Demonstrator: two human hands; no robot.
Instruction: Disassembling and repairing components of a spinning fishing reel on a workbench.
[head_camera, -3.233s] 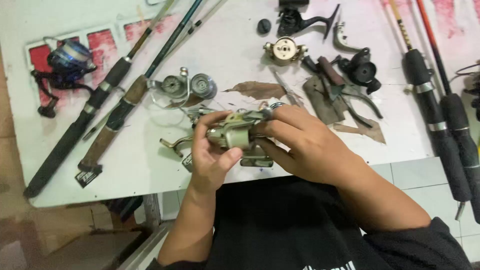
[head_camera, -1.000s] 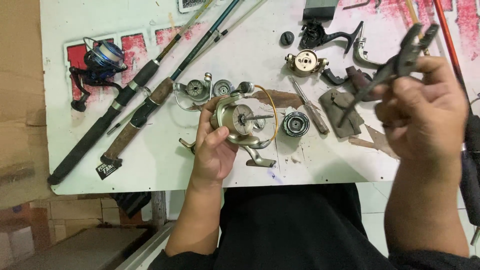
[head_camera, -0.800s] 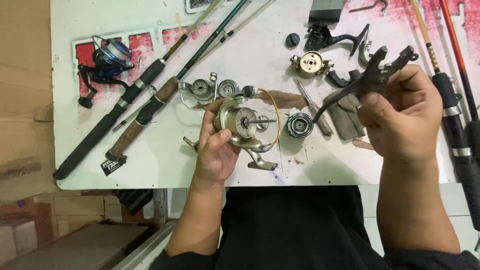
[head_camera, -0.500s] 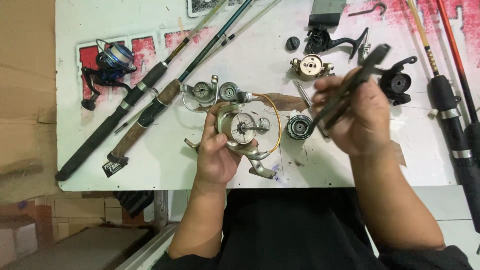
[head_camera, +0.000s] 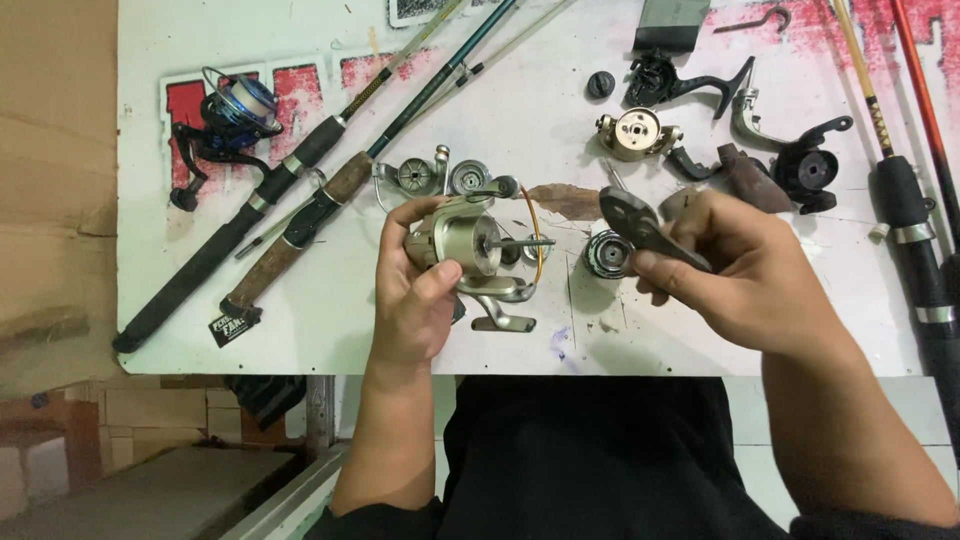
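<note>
My left hand (head_camera: 420, 295) grips a silver spinning reel body (head_camera: 470, 245) above the white table (head_camera: 330, 320); its bare shaft points right and an orange-edged bail arm curves around it. My right hand (head_camera: 745, 275) holds dark grey pliers (head_camera: 640, 228), jaws pointing up-left, a little to the right of the reel's shaft. A small dark spool (head_camera: 606, 254) lies on the table between my hands.
Fishing rods (head_camera: 300, 200) lie diagonally at the left beside a blue reel (head_camera: 235, 110). More rods (head_camera: 915, 230) run along the right edge. Loose reel parts, a gold housing (head_camera: 636, 133), a black handle (head_camera: 690, 80) and a black rotor (head_camera: 805, 170) lie at the back.
My right hand has carried the pliers from the upper right down and leftward toward the reel. The left hand kept hold of the reel body, tilting it slightly.
</note>
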